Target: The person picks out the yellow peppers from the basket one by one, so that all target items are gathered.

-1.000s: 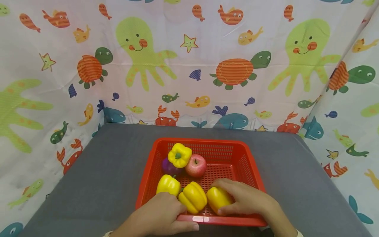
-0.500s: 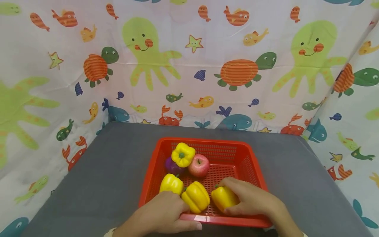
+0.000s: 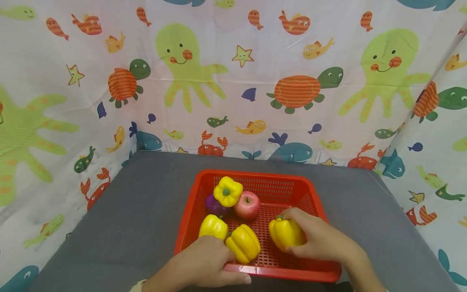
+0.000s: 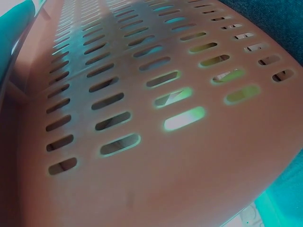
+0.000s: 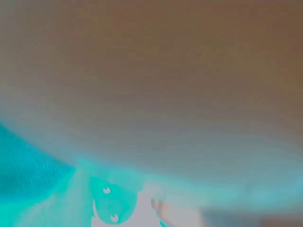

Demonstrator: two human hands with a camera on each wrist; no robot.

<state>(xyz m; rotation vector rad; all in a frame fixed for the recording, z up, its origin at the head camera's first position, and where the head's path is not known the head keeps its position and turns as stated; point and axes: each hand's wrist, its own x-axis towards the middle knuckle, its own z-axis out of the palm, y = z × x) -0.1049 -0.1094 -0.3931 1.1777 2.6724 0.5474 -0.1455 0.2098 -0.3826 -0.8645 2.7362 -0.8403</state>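
Observation:
My right hand (image 3: 321,239) grips a yellow bell pepper (image 3: 283,234) over the right side of a red plastic basket (image 3: 288,275). Its thumb lies on the near side and its fingers curl over the far side. At the basket's front rim, my left hand (image 3: 206,259) holds on, thumb outside and fingers hidden behind the rim. Close by its knuckles lie two more yellow peppers, a left one (image 3: 213,227) and a middle one (image 3: 243,244). The slotted basket wall (image 4: 128,184) fills the left wrist view. A blurred surface covers most of the right wrist view.
Toward the basket's back left, another yellow pepper (image 3: 228,191) rests on a purple round item (image 3: 216,206) beside a red apple (image 3: 247,205). The basket stands on a grey-covered table (image 3: 146,194). A sea-animal curtain (image 3: 233,93) surrounds the back and sides.
My right hand has moved right and slightly up with its yellow pepper, widening the gap to the middle pepper. My left hand keeps its hold on the rim. The head view has shifted slightly.

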